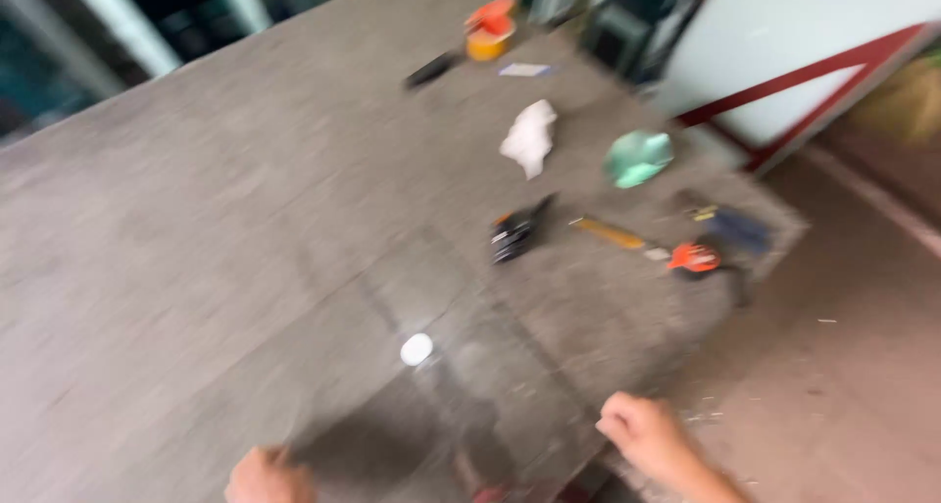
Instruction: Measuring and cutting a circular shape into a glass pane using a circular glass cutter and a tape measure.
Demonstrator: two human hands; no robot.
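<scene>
Grey table (196, 219): glass sheet (431, 415) (blurred) between both hands (647, 434).

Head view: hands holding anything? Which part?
Seemingly a clear sheet lying on the grey table: left hand at its near-left corner, right hand at its right edge. Blur hides the exact grip.

Two bare hands show at the near edge of the table (196, 268). The left hand (267, 477) has no glove or ring. The right hand (647, 439) has a bare wrist, with no sleeve showing.
</scene>
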